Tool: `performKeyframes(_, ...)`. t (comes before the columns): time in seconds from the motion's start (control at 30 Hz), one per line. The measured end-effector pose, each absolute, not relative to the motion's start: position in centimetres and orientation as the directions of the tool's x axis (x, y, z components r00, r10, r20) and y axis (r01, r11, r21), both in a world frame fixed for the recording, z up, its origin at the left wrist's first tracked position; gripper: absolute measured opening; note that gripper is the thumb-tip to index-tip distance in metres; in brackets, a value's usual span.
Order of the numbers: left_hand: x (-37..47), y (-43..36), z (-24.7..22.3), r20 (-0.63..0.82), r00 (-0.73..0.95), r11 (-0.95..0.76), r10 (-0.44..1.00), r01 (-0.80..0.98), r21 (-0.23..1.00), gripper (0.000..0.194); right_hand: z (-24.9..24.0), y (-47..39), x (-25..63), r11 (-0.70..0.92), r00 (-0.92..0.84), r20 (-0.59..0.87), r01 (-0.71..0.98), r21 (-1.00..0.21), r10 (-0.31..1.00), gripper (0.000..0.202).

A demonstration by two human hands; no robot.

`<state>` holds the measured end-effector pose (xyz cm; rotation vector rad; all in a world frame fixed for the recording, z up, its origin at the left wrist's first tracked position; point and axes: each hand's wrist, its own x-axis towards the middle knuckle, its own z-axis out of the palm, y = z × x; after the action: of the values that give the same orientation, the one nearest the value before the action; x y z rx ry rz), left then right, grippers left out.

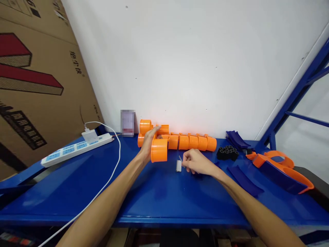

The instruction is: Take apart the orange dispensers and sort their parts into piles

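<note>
My left hand (148, 142) is wrapped round an orange plastic part with a round, cup-like end (159, 151), raised just above the table. Behind it, more orange round parts (145, 126) are stacked, and a row of matching orange cylinders (193, 142) runs to the right along the wall. My right hand (195, 162) is closed in a pinch low over the table, with a thin grey strip (180, 158) sticking out at its fingertips. Close beside those fingertips lies a small whitish block (178, 166). What the curled fingers hide I cannot make out.
Black ringed parts (227, 152), curved blue plastic pieces (245, 180) and an orange-and-blue assembly (282, 169) lie to the right. A power strip (77, 149) with a charger and white cable (115, 168) occupies the left. A cardboard box (51, 113) leans there.
</note>
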<state>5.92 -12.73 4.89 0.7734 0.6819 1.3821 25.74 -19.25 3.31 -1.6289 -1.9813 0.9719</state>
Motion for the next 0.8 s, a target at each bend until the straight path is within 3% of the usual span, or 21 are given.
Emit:
performKeyframes(0.13, 6.4, -13.1, 4.7, 0.055, 0.116, 0.019, 0.992, -0.558, 0.829, 0.043, 1.8, -18.1, 23.3, 0.138, -0.187, -0.048, 0.854, -0.502, 0.981, 0.028)
performKeyframes(0.2, 6.4, -13.1, 4.7, 0.083, 0.105, -0.011, 0.991, -0.556, 0.831, 0.045, 1.4, -17.6, 23.0, 0.135, -0.174, -0.046, 0.883, -0.451, 0.984, 0.031)
performKeyframes(0.33, 6.4, -13.2, 4.8, 0.105, 0.118, -0.025, 0.987, -0.541, 0.84, 0.046, 1.5, -17.2, 23.1, 0.106, -0.193, -0.11, 0.841, -0.53, 0.975, 0.028)
performKeyframes(0.43, 6.3, -13.2, 4.9, 0.111, 0.107, -0.036, 0.988, -0.54, 0.841, 0.045, 2.2, -17.4, 23.8, 0.192, -0.218, 0.026, 0.788, -0.585, 0.976, 0.019)
performKeyframes(0.53, 6.3, -13.3, 5.0, 0.118, 0.114, -0.037, 0.986, -0.545, 0.838, 0.044, 2.7, -17.6, 24.6, 0.338, -0.308, 0.144, 0.807, -0.484, 0.94, 0.008)
performKeyframes(0.67, 6.3, -13.3, 5.1, 0.124, 0.125, -0.034, 0.984, -0.554, 0.832, 0.045, 2.4, -17.9, 24.8, 0.438, -0.453, 0.05, 0.82, -0.37, 0.89, 0.02)
performKeyframes(0.8, 6.4, -13.5, 5.2, 0.131, 0.114, -0.048, 0.985, -0.546, 0.837, 0.045, 1.8, -17.9, 24.8, 0.407, -0.429, 0.01, 0.848, -0.34, 0.903, 0.02)
